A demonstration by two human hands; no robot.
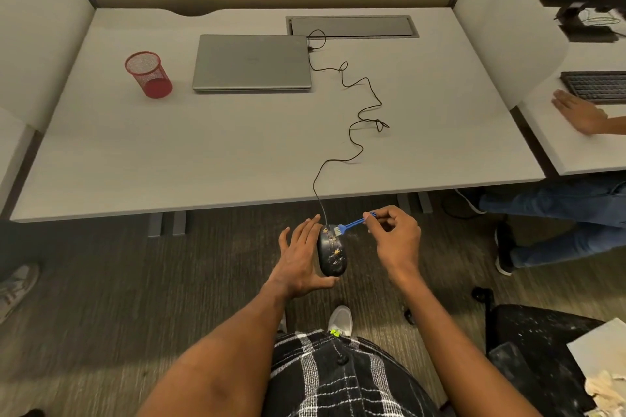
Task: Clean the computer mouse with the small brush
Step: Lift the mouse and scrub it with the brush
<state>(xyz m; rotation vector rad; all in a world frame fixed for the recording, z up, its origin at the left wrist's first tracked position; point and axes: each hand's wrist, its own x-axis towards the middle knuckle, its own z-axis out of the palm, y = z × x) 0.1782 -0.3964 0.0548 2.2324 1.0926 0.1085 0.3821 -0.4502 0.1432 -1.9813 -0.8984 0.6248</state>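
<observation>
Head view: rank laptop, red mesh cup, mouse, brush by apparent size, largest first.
1. Laptop
2. Red mesh cup
3. Mouse
4. Brush

Cup versus mouse is unsure: they look close in size, and the mouse is held off the desk, nearer the camera.

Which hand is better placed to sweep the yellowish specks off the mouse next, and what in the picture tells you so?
The right hand. It already pinches the blue brush, whose bristles sit at the cord end of the mouse. The left hand is occupied cradling the mouse off the desk, so it should keep steadying.
</observation>
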